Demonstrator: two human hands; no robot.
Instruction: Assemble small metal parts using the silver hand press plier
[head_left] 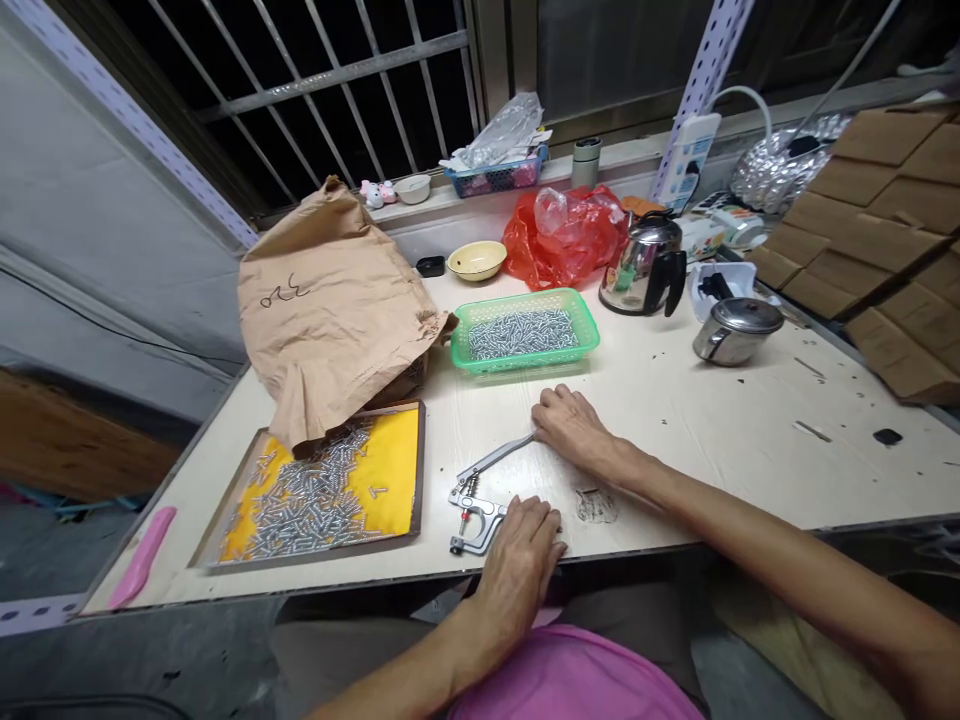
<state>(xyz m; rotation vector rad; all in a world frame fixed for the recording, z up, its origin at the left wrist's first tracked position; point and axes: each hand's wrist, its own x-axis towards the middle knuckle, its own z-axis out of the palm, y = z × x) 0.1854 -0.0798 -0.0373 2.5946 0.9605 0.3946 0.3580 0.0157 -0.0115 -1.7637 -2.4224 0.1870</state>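
Both hands are down on the table (712,420), and the pliers (484,512) lie flat between them, head pointing away to the left. The right hand (574,430) sits at the far end. Its fingers are curled over the tip of the long upper handle, closed on it, knuckles up. The left hand (521,550) is at the near end by the table's edge, laid palm down over the lower handle. I cannot tell whether it is truly gripping or only resting there.

Just beyond the right hand's knuckles stands 1 green basket (461,350) filled with small metal pins. Out to the left of the left hand lies 1 yellow tray (394,450) with more of the same pins scattered over it. A brown paper sack (330,300) slumps onto the tray's far edge. Further off, beyond and to the right of the right hand, are a shiny kettle (645,265) and a lidded steel pot (735,330), both well apart from the pliers.
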